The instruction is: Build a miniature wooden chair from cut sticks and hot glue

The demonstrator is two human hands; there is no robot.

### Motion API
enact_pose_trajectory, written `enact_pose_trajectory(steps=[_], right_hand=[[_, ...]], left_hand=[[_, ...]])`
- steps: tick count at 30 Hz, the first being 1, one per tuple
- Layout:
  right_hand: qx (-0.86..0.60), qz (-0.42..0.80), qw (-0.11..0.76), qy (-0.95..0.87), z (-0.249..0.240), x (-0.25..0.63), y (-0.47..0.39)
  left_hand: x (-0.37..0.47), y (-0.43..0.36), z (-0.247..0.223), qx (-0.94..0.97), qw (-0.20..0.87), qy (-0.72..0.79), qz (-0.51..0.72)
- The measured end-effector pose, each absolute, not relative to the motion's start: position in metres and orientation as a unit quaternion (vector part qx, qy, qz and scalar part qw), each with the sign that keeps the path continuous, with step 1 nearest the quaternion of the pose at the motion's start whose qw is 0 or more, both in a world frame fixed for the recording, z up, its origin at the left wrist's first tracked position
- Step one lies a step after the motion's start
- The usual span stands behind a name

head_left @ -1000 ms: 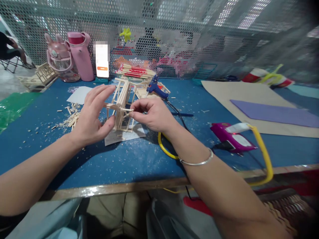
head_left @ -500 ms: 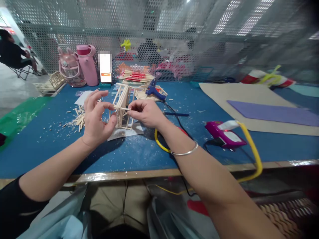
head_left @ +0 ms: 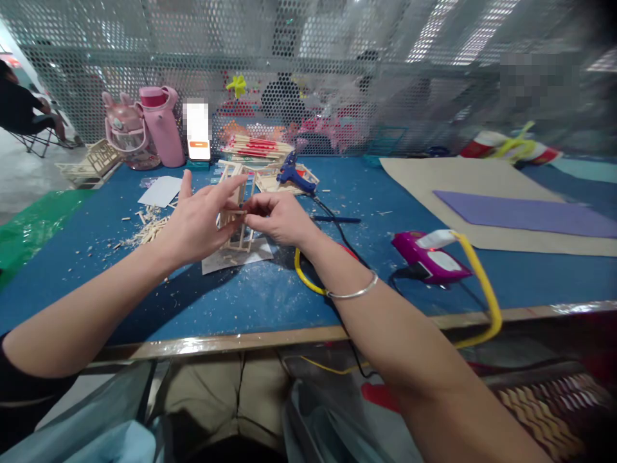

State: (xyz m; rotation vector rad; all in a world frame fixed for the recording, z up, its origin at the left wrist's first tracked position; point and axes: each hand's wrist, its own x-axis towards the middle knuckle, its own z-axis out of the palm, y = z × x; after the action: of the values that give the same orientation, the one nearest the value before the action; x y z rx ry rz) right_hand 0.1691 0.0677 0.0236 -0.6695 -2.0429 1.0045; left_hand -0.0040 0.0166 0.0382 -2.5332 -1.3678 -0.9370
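A small frame of thin wooden sticks point(head_left: 247, 242) stands on a white paper point(head_left: 216, 259) on the blue table. My right hand point(head_left: 279, 217) pinches a short wooden stick point(head_left: 236, 211) at the frame's near side. My left hand point(head_left: 205, 215) is at the frame's left, its thumb and a finger closed at the stick's other end, the other fingers raised. It hides part of the frame. A blue glue gun point(head_left: 295, 175) rests behind my right hand on a flat wooden piece. Cut stick pieces point(head_left: 153, 231) lie in a pile left of my left hand.
Pink bottles point(head_left: 162, 132) and a lit phone point(head_left: 198, 138) stand along the mesh partition. A magenta power socket point(head_left: 434, 260) with a yellow cable lies at the right. Behind it are brown card point(head_left: 414, 180) and a purple sheet point(head_left: 520, 213). A person sits at the far left.
My left hand has moved right and turned, its thumb and finger closing at the stick. My right hand stays pinched on the stick. The whole view has shifted slightly.
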Motion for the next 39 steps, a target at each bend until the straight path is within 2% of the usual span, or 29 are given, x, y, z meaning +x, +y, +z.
enact_pose_trajectory(steps=[6, 15, 19, 22, 25, 26, 27, 29, 31, 34, 39], right_hand=[[-0.284, 0.418, 0.377, -0.776, 0.023, 0.169, 0.068], [-0.274, 0.517, 0.382, -0.715, 0.016, 0.169, 0.074], [-0.268, 0.530, 0.369, -0.715, 0.020, 0.174, 0.073], [-0.270, 0.501, 0.415, -0.710, 0.032, 0.185, 0.079], [-0.362, 0.367, 0.496, -0.698, 0.046, 0.201, 0.099], [-0.425, 0.292, 0.483, -0.708, 0.049, 0.205, 0.109], [-0.498, 0.202, 0.434, -0.723, 0.050, 0.209, 0.119], [-0.623, 0.035, 0.239, -0.744, 0.047, 0.213, 0.139], [-0.667, -0.013, 0.147, -0.730, 0.039, 0.214, 0.156], [-0.686, -0.025, 0.097, -0.720, 0.024, 0.216, 0.172], [-0.690, -0.052, 0.080, -0.718, 0.013, 0.224, 0.187]], left_hand=[[-0.008, 0.026, 0.047, -0.870, 0.070, -0.415, -0.256], [-0.005, 0.025, 0.016, -0.811, 0.225, -0.360, -0.403], [-0.009, 0.022, 0.013, -0.807, 0.232, -0.342, -0.422], [-0.013, 0.017, 0.018, -0.794, 0.197, -0.350, -0.457], [-0.018, 0.012, 0.022, -0.768, 0.153, -0.387, -0.487], [-0.020, 0.012, 0.022, -0.762, 0.138, -0.397, -0.493], [-0.021, 0.012, 0.021, -0.759, 0.124, -0.402, -0.497], [-0.022, 0.014, 0.019, -0.765, 0.089, -0.411, -0.488], [-0.022, 0.015, 0.017, -0.775, 0.050, -0.425, -0.465], [-0.022, 0.015, 0.015, -0.777, 0.017, -0.437, -0.453], [-0.021, 0.014, 0.014, -0.791, 0.024, -0.416, -0.448]])
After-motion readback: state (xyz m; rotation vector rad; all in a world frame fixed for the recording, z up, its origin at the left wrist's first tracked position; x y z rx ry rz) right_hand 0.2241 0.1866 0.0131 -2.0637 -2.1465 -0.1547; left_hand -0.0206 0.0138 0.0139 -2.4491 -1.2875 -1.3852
